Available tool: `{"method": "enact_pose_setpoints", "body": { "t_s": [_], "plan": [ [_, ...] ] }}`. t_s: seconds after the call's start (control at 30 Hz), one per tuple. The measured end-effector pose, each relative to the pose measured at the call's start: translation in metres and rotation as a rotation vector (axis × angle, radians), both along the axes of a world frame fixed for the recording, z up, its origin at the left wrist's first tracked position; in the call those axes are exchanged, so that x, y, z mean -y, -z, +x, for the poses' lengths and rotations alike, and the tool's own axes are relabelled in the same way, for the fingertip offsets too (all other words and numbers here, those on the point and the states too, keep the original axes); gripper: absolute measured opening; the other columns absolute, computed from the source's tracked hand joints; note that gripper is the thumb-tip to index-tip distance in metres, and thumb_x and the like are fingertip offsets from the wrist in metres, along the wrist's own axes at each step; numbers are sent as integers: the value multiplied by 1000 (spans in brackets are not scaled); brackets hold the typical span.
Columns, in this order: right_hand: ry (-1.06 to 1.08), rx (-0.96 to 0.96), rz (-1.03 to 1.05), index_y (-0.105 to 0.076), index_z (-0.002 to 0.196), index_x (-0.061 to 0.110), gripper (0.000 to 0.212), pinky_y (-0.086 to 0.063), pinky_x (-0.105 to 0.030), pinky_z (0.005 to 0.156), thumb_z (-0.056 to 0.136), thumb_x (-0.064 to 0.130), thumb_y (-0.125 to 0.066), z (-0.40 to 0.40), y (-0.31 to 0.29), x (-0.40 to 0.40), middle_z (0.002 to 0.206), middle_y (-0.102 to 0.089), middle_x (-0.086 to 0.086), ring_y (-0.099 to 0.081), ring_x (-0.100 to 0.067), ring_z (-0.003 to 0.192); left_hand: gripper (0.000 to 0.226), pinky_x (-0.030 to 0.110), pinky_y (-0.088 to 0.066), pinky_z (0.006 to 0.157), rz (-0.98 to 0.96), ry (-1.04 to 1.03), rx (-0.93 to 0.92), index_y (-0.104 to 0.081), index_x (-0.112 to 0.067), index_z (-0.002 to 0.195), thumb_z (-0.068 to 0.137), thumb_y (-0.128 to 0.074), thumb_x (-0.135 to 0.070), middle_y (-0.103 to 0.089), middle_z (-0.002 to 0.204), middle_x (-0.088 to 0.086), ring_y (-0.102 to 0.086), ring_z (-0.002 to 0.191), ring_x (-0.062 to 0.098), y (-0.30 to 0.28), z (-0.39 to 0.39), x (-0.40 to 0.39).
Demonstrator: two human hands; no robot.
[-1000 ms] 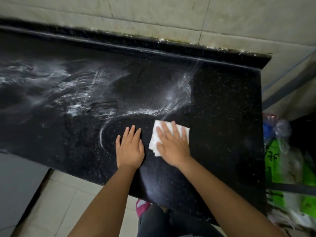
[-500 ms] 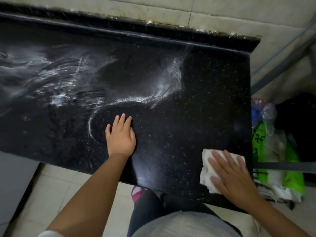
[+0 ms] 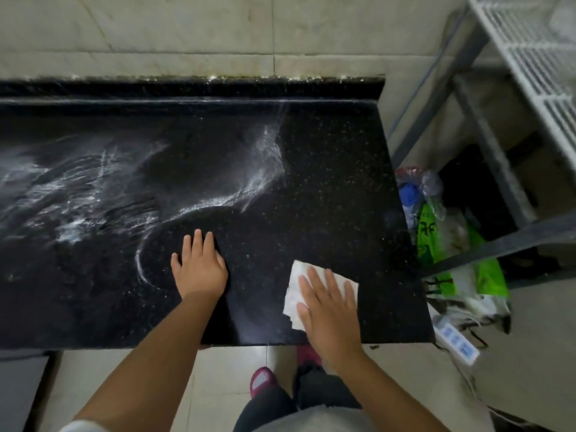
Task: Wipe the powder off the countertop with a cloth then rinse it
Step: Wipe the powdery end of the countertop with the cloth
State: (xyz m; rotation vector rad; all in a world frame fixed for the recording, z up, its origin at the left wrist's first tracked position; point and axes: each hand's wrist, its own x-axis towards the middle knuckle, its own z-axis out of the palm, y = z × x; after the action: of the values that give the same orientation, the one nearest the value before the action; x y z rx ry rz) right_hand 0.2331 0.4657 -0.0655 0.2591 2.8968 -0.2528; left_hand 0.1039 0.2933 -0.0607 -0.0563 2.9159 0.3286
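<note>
- Powder (image 3: pixel 78 194), head view: white streaks and swirls are lying across the left and middle of the black speckled tabletop (image 3: pixel 327 157); one thin arc is curving just left of the left hand, and a brighter plume is rising toward the back edge near the middle.
- Cloth (image 3: pixel 297 283), head view: a white folded piece is lying flat on the tabletop near its front right corner, on a part that is showing only scattered specks.
- Right hand (image 3: pixel 328 310): it is pressing palm-down on the cloth with fingers straight and slightly spread, covering the cloth's right and near portions; the cloth's left edge and far corner are showing beyond the fingers.
- Left hand (image 3: pixel 199 269): it is resting flat on the bare tabletop, fingers straight and close together, well apart from the cloth and just right of the thin powder arc; it is holding nothing.
- Surroundings: a pale tiled wall (image 3: pixel 187 32) is standing behind the tabletop; a grey metal rack (image 3: pixel 486 141) with a white wire shelf (image 3: pixel 530 42) is standing to the right, with green and clear plastic bags (image 3: pixel 436 238) bunched at its foot beside the tabletop's right edge; a white power strip (image 3: pixel 456 339) is lying on the floor near the front right corner; pink shoes (image 3: pixel 261 380) are showing on the floor tiles below the front edge.
</note>
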Motion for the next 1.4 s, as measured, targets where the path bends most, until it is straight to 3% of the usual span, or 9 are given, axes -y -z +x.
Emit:
{"method": "enact_pose_setpoints", "body": {
  "t_s": [0.37,0.57,0.67,0.83,0.9,1.0,1.07,1.17,1.4],
  "plan": [
    [797,-211,-307,-34,140,1,56,-35,-47,101,98,37,-28,35,-25,-154,140,-40,-25,-39,-41,126,53,45,0,114,-70,327,182,1,-25,147,99,-14,-40,9,155,3,12,142,19,-13,32,-33],
    [495,-409,-271,-45,135,4,59,-37,-48,101,94,37,-18,-5,-55,-115,141,-44,-16,-44,-36,128,52,42,-1,114,-60,373,173,0,-26,147,99,-16,-40,7,156,1,11,142,18,-16,30,-34],
    [193,-187,-57,-60,116,18,59,-50,-57,75,100,36,-7,-19,-46,-78,121,-63,-11,-62,-34,106,53,43,0,114,-108,399,183,3,-27,146,99,-15,-43,10,155,2,13,142,20,-16,24,-29],
    [-64,145,10,-70,103,36,47,-52,-55,74,80,42,-30,-30,-8,-45,115,-67,9,-60,-20,110,58,44,4,113,-195,436,200,12,-26,145,96,-8,-51,17,154,3,17,141,21,-9,24,-26],
    [-40,173,15,-64,114,36,54,-46,-57,85,80,45,-23,-38,-10,-50,125,-61,9,-59,-17,115,69,43,6,113,-197,432,189,11,-27,145,84,6,-59,16,154,2,17,141,20,-8,23,-25],
    [13,129,-2,-18,146,35,82,-5,-54,113,77,59,19,-49,-7,-76,156,-10,11,-10,-14,144,72,43,8,113,-179,413,174,8,-27,146,80,6,-56,15,154,2,17,141,19,-6,24,-25],
    [214,101,-9,-11,148,30,60,0,-47,114,93,50,4,-53,-5,-104,157,-2,11,0,-13,144,60,43,8,113,-172,416,169,8,-27,146,94,-6,-53,15,154,2,17,141,19,-6,22,-26],
    [409,-50,-50,-26,146,15,49,-16,-45,113,101,34,-19,-41,-3,-138,156,-15,-2,-16,-23,142,57,43,8,113,-146,412,161,6,-27,146,97,-17,-46,14,155,2,16,141,19,-5,24,-26],
    [274,-44,-2,-64,114,4,65,-49,-53,81,94,36,-11,16,2,-113,124,-60,-16,-57,-44,110,57,43,7,113,-131,415,124,3,-27,146,97,-18,-46,12,155,2,15,141,19,-3,26,-23]
  ]
}}
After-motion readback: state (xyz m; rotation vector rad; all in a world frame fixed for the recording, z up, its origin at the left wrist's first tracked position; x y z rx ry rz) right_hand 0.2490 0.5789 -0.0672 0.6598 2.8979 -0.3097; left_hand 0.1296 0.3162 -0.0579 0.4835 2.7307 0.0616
